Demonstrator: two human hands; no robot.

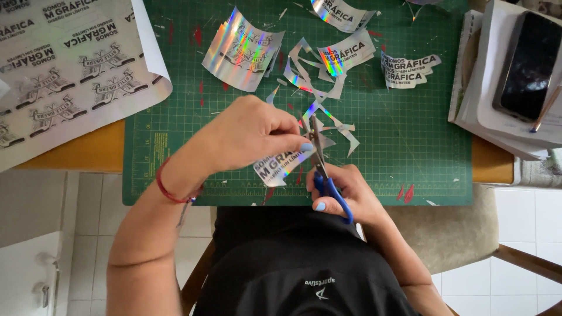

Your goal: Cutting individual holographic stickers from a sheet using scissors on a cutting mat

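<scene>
The left hand (249, 137) pinches a shiny holographic printed sticker (280, 168) over the green gridded cutting mat (410, 140). The right hand (345, 190) grips blue-handled scissors (325, 175), blades in the sticker. A white sticker sheet (64, 64) is cut off at upper left; the hand hides part of the sticker.

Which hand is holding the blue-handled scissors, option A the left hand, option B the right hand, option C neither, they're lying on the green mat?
B: the right hand has its fingers through the blue handles of the scissors, while the left hand pinches the holographic sticker piece over the green cutting mat.
</scene>
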